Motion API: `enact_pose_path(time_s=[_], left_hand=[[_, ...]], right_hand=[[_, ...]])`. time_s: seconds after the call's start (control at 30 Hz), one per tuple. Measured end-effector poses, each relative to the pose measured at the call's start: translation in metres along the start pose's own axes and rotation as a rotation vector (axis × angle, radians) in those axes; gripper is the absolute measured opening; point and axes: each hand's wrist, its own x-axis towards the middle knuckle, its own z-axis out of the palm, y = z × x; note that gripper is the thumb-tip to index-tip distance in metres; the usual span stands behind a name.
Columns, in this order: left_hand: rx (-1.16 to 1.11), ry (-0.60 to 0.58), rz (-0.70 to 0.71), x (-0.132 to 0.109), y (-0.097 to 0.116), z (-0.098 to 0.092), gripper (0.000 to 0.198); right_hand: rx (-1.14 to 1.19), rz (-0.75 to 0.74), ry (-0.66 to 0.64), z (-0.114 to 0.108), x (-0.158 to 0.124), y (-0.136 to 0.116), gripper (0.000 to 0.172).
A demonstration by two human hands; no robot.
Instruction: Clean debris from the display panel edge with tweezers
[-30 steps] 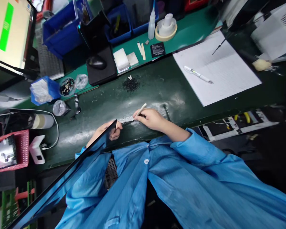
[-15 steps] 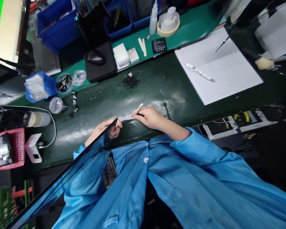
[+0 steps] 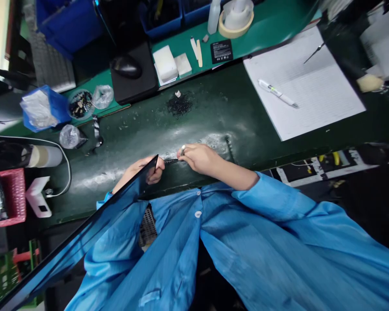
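Note:
A large dark glass panel [image 3: 84, 235] slants from the lower left up to the bench edge, and my left hand [image 3: 149, 169] is closed on its top corner. My right hand [image 3: 199, 157] is closed in a pinch on a thin pale tool [image 3: 182, 150], whose tip meets the panel's corner edge. Only the tool's upper end shows above the fingers. Both hands rest on the dark green bench mat [image 3: 214, 121], which is scuffed white under them. Blue coat sleeves cover both arms.
A heap of black scrapings [image 3: 179, 105] lies behind the hands. A lined paper pad [image 3: 311, 86] with a pen [image 3: 277, 93] is at the right. White blocks [image 3: 164, 64], a mouse [image 3: 125, 67], blue bins [image 3: 68, 21], tape roll [image 3: 236, 17] and a pink basket [image 3: 6, 196] ring the bench.
The tool in my right hand has tipped steeper, so less of it shows above the fingers. The camera has shifted, sliding the bench items up and left. Both hands stay at the panel corner.

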Motion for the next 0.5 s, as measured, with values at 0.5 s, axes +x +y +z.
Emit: enact_pose_path(time_s=[0.5], left_hand=[[-0.030, -0.007, 0.048, -0.003, 0.001, 0.004, 0.003]], right_hand=[[0.090, 0.096, 0.016, -0.003, 0.001, -0.006, 0.019]])
